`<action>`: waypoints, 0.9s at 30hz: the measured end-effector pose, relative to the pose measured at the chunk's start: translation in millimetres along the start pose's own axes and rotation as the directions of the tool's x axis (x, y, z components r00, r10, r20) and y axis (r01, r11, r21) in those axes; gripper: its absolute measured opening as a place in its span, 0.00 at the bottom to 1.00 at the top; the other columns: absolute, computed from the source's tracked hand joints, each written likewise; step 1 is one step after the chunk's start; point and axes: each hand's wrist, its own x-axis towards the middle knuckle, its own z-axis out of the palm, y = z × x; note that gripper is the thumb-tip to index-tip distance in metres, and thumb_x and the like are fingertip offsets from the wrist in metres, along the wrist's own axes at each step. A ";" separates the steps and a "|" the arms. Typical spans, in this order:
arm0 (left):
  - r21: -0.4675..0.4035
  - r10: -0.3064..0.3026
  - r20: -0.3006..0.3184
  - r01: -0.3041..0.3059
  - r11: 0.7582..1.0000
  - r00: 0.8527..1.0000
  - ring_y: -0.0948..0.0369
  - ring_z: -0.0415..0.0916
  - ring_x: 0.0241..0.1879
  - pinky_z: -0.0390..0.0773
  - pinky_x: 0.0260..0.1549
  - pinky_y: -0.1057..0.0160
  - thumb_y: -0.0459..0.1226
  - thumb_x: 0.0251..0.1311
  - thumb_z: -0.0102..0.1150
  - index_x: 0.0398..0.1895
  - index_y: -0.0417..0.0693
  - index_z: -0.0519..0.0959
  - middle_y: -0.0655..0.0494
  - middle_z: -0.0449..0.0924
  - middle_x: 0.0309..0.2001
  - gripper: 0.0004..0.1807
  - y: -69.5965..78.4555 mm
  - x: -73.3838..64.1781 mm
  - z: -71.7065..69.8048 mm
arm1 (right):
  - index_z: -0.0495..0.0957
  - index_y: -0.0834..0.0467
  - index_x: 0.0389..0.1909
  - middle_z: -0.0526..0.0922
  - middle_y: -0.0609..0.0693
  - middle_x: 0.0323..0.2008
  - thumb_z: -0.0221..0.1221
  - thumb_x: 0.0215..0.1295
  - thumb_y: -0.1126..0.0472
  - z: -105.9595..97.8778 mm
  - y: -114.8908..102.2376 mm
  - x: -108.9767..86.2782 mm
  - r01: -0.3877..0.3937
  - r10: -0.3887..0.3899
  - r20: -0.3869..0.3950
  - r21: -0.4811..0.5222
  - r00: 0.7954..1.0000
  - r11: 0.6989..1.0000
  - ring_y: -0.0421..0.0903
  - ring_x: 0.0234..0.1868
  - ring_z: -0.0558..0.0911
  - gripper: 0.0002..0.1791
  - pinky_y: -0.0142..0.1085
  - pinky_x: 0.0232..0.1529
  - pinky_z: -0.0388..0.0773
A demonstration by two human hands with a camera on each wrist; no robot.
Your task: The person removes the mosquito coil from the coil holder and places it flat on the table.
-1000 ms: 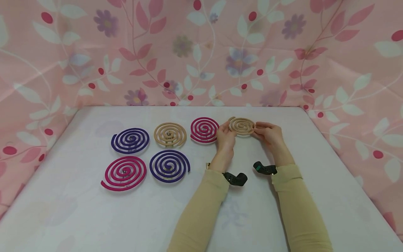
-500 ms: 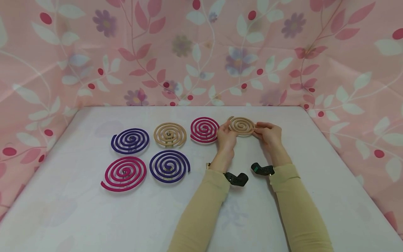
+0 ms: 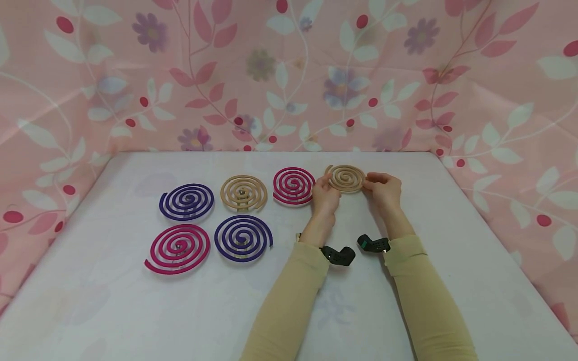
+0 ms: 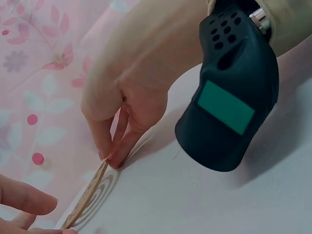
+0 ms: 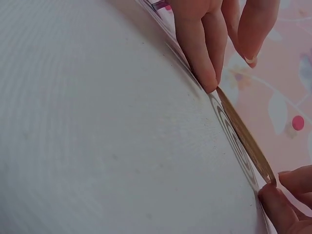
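Both hands (image 3: pixel 354 193) pinch one of two tan coils (image 3: pixel 345 178).

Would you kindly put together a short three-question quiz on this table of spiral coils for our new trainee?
1. True or false: both hands hold the same tan coil, lifted off the table.
2. How many coils lie flat on the table, untouched? A) four B) five C) six
3. Fill in: the coil nearest the left hand is coloured ____.

Key:
1. True. The left hand pinches one edge and the right hand the other; the wrist views show the coil tilted, with its shadow on the table beneath.
2. B: two purple coils, two magenta coils and one tan coil.
3. Magenta.
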 end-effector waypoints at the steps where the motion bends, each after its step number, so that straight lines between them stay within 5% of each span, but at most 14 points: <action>1: 0.002 0.000 0.000 0.000 1.000 1.000 0.51 0.67 0.68 0.74 0.43 0.69 0.13 0.49 0.42 0.65 0.34 0.71 0.38 0.70 0.68 0.35 0.3 -0.2 -0.5 | 0.78 0.66 0.59 0.81 0.51 0.44 0.64 0.62 0.72 0.5 -0.4 -0.4 -0.001 0.001 -0.002 -0.001 1.000 1.000 0.33 0.39 0.77 0.22 0.21 0.43 0.77; 5: 0.006 -0.004 0.014 0.004 1.000 1.000 0.51 0.68 0.66 0.74 0.46 0.67 0.13 0.48 0.43 0.65 0.35 0.71 0.39 0.72 0.67 0.36 1.3 -1.0 -2.1 | 0.75 0.67 0.61 0.80 0.59 0.54 0.63 0.61 0.74 2.8 -2.9 -3.0 0.009 -0.009 0.019 0.026 1.000 1.000 0.37 0.44 0.79 0.25 0.23 0.47 0.77; 11: 0.000 -0.006 0.026 0.006 1.000 1.000 0.50 0.72 0.59 0.73 0.36 0.70 0.13 0.46 0.43 0.65 0.35 0.71 0.38 0.74 0.64 0.37 0.2 0.6 -3.3 | 0.69 0.68 0.67 0.75 0.65 0.63 0.58 0.64 0.77 5.4 -5.0 -5.7 0.016 -0.022 0.075 0.078 0.997 0.997 0.48 0.56 0.81 0.29 0.29 0.56 0.78; 18: 0.003 0.000 0.033 0.000 1.000 0.999 0.50 0.73 0.57 0.74 0.37 0.67 0.13 0.45 0.42 0.64 0.34 0.71 0.37 0.75 0.63 0.37 -1.1 1.4 -3.0 | 0.66 0.68 0.69 0.72 0.65 0.65 0.55 0.61 0.80 5.9 -4.0 -4.0 0.004 -0.016 0.098 0.117 0.995 0.993 0.52 0.64 0.76 0.33 0.22 0.46 0.79; 27: 0.013 -0.006 0.037 0.005 1.000 0.999 0.49 0.70 0.65 0.71 0.36 0.71 0.13 0.46 0.40 0.65 0.35 0.71 0.37 0.74 0.65 0.37 1.5 -1.1 -3.3 | 0.66 0.69 0.69 0.71 0.65 0.66 0.54 0.60 0.81 7.4 -4.2 -2.4 0.003 -0.015 0.102 0.118 0.995 0.993 0.55 0.67 0.74 0.33 0.33 0.62 0.76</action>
